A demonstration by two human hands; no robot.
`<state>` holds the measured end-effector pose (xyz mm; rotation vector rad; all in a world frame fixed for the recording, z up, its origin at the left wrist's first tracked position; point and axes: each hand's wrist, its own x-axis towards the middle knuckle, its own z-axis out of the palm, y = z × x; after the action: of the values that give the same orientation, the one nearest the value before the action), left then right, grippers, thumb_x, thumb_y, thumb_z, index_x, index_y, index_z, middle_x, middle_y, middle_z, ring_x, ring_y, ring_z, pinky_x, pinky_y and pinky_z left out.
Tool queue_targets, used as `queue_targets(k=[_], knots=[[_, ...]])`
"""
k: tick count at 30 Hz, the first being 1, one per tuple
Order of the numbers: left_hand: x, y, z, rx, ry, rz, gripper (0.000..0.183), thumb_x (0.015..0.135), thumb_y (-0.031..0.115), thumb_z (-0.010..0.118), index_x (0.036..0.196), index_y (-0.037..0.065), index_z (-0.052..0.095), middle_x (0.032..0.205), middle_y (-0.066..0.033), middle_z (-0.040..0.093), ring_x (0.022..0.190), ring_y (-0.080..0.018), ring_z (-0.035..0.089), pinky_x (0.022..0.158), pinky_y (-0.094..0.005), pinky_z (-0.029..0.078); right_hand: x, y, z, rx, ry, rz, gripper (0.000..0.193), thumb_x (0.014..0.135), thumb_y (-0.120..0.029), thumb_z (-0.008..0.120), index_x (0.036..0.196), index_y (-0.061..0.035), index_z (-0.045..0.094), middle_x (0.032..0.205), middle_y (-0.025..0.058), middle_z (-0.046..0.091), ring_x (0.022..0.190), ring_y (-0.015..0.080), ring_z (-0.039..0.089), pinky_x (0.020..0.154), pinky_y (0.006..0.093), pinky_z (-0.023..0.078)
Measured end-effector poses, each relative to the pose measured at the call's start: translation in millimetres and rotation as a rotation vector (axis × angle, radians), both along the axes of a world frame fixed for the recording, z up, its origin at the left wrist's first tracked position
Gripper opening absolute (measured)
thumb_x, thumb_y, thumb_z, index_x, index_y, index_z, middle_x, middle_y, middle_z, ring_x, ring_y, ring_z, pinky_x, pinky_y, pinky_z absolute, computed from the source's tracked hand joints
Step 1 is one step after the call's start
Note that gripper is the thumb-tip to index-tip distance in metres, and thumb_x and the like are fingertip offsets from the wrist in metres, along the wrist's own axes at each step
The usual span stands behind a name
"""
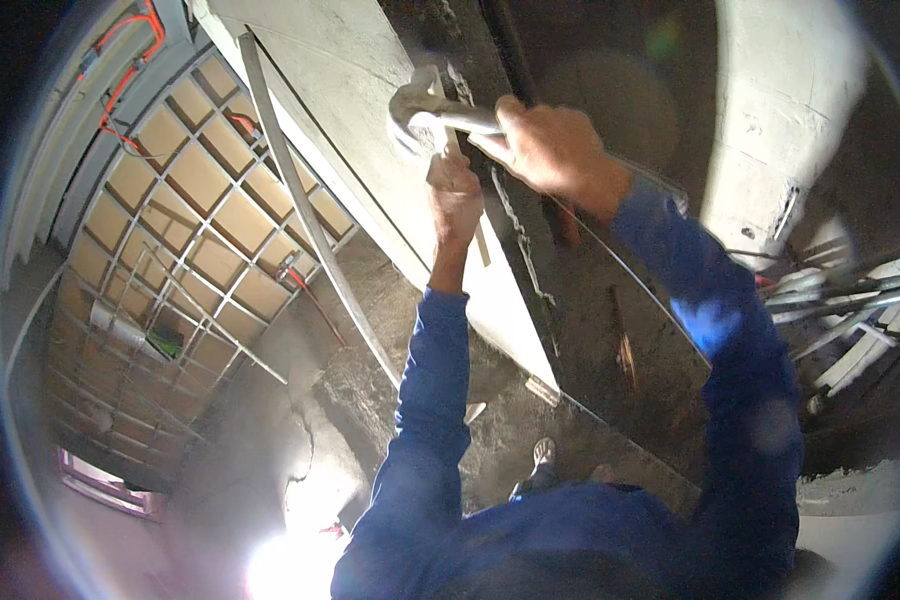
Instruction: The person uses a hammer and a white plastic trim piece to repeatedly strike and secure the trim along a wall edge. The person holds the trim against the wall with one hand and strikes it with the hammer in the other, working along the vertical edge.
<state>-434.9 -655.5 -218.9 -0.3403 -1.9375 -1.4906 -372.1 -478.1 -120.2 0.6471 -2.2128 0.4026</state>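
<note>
Right fingers [518, 118] grip a hammer [467, 118], its head just beyond the left fingers [452, 172], which clasp a blurred pale piece [448, 143] beside a whitish wall [345, 75]; gridded panels [177, 218] stand leftward, grey floor [500, 425] below.

A glaring light [290, 565] is flooding the lower lt. of a rough, dusty-looking rm., where a small pinkish-framed opening [105, 488] is sitting nearby. A grid of pale bars [170, 225], backed w/ tan panels, is filling the upper lt., & orange conduit [122, 95] (bent in places) is running beside it. A grey-brown floor [500, 445] is stretching below; a pale, scuffed wall section [780, 120] is standing at upper rt.
</note>
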Motion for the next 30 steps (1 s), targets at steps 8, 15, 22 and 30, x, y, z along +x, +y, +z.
queue_targets(k=[8,15,22,30], knots=[[39.6,6.9,9.1,0.024,0.02,-0.384,0.031,0.098,0.035,0.056,0.104,0.005,0.058,0.093,-0.0041,0.061,0.084,-0.012,0.059,0.069,-0.0289,0.052,56.1,-4.1,-34.0,-0.194,0.158,0.361,0.045,0.09,-0.044,0.063,0.095,-0.0001,0.052,0.063,0.0181,0.063,0.052,0.0331,0.066,0.043,0.042,0.051],[77.2,-2.2,2.2,0.1,-0.069,-0.111,0.053,0.099,0.055,0.044,0.093,0.004,0.058,0.06,0.0036,0.047,0.05,-0.0039,0.044,0.043,-0.0213,0.037,97.1,23.7,-58.8,-0.056,0.177,0.303,0.041,0.083,-0.045,0.071,0.094,-0.008,0.056,0.065,0.0075,0.06,0.053,0.0231,0.064,0.043,0.0356,0.048],[43.3,-15.1,-11.6,-0.132,0.069,-0.008,0.041,0.104,0.043,0.042,0.097,0.004,0.053,0.064,0.0052,0.043,0.053,-0.0031,0.04,0.045,-0.0213,0.033,77.6,16.3,-67.3,-0.088,0.08,0.185,0.042,0.079,-0.041,0.075,0.093,-0.0057,0.057,0.069,0.0102,0.063,0.058,0.0242,0.065,0.049,0.0369,0.05],[18.1,-21.3,-24.8,-0.171,0.021,-0.058,0.026,0.103,0.03,0.048,0.109,0.006,0.052,0.093,-0.0034,0.052,0.084,-0.014,0.054,0.07,-0.0318,0.048,70.8,-6.6,-50.6,-0.148,0.26,0.301,0.038,0.079,-0.039,0.074,0.094,-0.0082,0.058,0.074,0.0062,0.062,0.06,0.0225,0.066,0.049,0.0362,0.052]])
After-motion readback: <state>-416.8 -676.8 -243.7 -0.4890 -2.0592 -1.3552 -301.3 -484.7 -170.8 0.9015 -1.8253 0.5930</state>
